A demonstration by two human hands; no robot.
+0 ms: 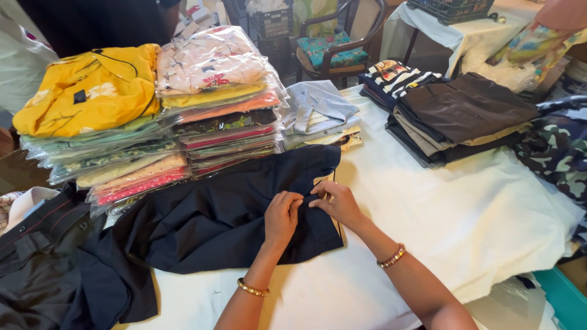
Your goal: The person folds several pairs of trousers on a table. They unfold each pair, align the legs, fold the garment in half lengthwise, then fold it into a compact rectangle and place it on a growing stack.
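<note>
Dark navy cloth garment (226, 214) lies flat on the white-sheeted table (465, 214), its left part merging with a black garment (43, 269) cut off at the frame edge. Left hand (282, 217) and right hand (336, 201), fingertips curled, each pinch a fold of the navy cloth; the grip itself is partly hidden. Clear plastic bags hold folded shirts in two stacks (220, 98). Dark plastic crate (272, 23) behind: contents unclear.

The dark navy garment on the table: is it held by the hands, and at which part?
Both the left hand and right hand pinch the dark navy garment at its front placket, near the right edge.
</note>
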